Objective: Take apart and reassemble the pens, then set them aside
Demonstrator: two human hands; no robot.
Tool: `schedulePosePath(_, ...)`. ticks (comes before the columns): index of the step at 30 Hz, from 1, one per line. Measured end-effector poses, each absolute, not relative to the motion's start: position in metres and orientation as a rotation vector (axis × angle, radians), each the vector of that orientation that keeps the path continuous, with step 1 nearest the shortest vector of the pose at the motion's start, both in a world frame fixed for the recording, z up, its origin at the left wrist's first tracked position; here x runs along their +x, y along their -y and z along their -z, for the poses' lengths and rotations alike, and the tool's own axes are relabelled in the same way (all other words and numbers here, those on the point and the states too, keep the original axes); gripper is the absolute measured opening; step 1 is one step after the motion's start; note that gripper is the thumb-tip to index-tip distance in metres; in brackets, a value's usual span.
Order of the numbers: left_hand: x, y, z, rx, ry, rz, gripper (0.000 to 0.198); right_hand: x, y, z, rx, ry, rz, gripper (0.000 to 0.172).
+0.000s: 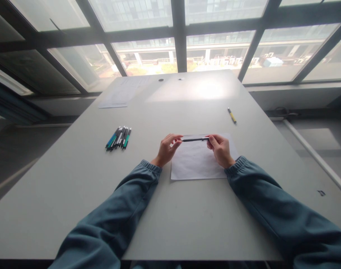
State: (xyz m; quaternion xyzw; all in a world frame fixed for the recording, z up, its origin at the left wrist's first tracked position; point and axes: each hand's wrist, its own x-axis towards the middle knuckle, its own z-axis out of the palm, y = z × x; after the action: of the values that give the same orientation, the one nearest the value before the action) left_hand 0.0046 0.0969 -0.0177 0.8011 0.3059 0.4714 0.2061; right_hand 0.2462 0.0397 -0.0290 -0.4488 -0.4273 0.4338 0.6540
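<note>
A dark pen [193, 140] is held level between my two hands, above a white sheet of paper [198, 164]. My left hand [168, 147] pinches its left tip between thumb and fingers. At the other end, the one with the clip, my right hand [219, 147] grips the pen with thumb and curled fingers. The paper lies flat on the table, partly covered by my right hand and sleeve. To the left, a pile of several pens [118, 138] in black, green and blue lies side by side. One yellow pen [232, 116] lies apart, beyond my right hand.
The white table [148, 224] stretches away to large windows [148, 56]. More paper sheets [117, 95] lie at its far left. Two round fittings [160, 80] sit near the far edge, and sunlight glares off the surface there.
</note>
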Motion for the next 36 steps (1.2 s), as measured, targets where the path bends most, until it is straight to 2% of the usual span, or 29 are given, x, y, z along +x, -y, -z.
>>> schedulePosePath(8,0.0053,-0.0973,0.0164,2.305,-0.831,-1.350,0.039,0.2466,-0.0407,0.0299,-1.017,0.966,-0.969,0.032)
schedulePosePath(17,0.0072,-0.0944,0.0134,2.308,-0.826,-1.422,0.012,0.2463,-0.0411,0.0309,-1.016,0.959,-0.964,0.031)
schedulePosePath(36,0.0060,-0.0946,0.0156,2.280,-0.851,-1.332,0.021,0.2465,-0.0402,0.0317,-0.961,0.955,-0.992,0.026)
